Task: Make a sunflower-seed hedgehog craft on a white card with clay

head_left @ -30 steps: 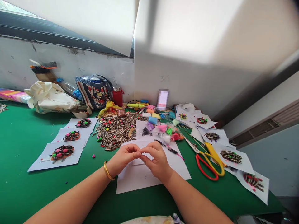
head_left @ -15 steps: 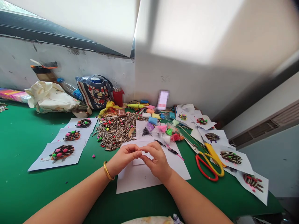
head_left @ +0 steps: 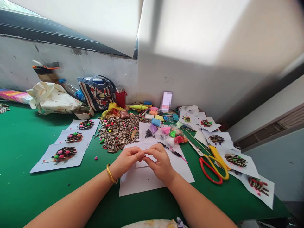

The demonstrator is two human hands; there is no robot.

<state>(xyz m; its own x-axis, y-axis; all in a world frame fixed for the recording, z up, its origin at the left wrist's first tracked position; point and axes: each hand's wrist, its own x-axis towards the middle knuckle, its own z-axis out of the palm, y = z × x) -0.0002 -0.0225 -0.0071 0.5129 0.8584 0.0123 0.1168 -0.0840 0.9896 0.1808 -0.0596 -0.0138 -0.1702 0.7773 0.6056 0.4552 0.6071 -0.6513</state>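
Note:
My left hand (head_left: 128, 161) and my right hand (head_left: 160, 163) meet fingertip to fingertip over white paper (head_left: 142, 185) on the green table. Both are closed in a pinch; whatever lies between the fingers is too small or hidden to make out. A smaller white sheet (head_left: 140, 164) lies partly beneath them. Just beyond, a heap of striped sunflower seeds (head_left: 118, 133) is dotted with coloured balls. Small bags of coloured clay (head_left: 166, 129) and a black pen (head_left: 169, 148) rest behind my right hand.
Seed-hedgehog pictures lie left (head_left: 64, 155) and right (head_left: 235, 160). Red-and-yellow scissors (head_left: 211, 164) sit right of the paper. A pink clay bit (head_left: 96, 158) lies to the left. Along the wall stand a cloth bag (head_left: 53, 98), a striped bag (head_left: 96, 93), a red bottle (head_left: 120, 98) and a phone (head_left: 166, 101).
My hands stay joined at the fingertips, with only a slight shift of the fingers. The whole view has moved a little; nothing on the table has been displaced.

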